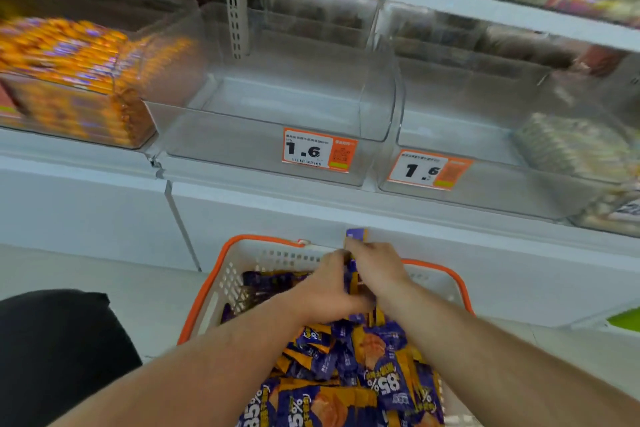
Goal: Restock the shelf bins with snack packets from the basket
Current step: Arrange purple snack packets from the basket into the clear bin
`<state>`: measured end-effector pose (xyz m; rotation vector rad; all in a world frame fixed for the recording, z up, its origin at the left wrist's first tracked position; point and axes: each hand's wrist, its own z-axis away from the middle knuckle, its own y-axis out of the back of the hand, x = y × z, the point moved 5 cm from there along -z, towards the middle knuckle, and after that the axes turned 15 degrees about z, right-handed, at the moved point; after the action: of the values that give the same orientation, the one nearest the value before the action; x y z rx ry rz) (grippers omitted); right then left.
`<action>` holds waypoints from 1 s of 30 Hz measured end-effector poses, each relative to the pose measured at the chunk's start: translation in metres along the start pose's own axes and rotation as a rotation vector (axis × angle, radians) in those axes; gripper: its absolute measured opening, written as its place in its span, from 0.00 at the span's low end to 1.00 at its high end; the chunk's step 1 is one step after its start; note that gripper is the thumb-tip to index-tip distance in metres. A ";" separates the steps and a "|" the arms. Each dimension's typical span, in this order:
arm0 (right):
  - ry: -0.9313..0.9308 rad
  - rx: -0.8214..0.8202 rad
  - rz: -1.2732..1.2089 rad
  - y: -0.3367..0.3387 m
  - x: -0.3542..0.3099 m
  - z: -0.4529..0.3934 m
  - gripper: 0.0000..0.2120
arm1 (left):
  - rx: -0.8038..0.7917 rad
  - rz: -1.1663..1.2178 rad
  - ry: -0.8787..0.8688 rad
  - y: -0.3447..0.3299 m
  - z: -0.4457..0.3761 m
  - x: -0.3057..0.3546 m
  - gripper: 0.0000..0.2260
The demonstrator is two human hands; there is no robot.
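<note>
Snack packets (349,367) in basket printed purple and orange, white "85%" lettering; same purple-orange seen on bundle (356,236) held between hands. Basket (239,284) white lattice, orange rim. Middle bin (277,104) clear, colourless; price tag (317,151) white with black "1.6", orange border. Right bin (485,135) clear, matching orange-white tag (427,170). Left bin (69,80) filled with orange-purple packs. Shelf edge (381,204) white

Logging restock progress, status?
Left hand and right hand grip snack packets over basket. Middle bin empty. Nothing blocking.
</note>
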<state>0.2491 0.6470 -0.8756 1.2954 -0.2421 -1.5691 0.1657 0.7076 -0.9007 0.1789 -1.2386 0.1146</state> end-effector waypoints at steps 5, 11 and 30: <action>0.042 0.005 -0.119 0.024 -0.014 0.035 0.15 | 0.282 0.247 -0.133 0.033 0.014 0.020 0.13; 0.174 0.256 -0.113 0.065 -0.016 0.083 0.10 | 0.211 0.634 -0.100 0.049 0.046 0.058 0.16; 0.359 0.154 -0.475 0.114 -0.025 0.109 0.22 | 0.194 0.699 -0.224 0.014 0.056 0.136 0.16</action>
<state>0.2224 0.5696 -0.7386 1.8235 0.1904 -1.6880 0.1552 0.7086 -0.7529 -0.0847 -1.4701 0.8402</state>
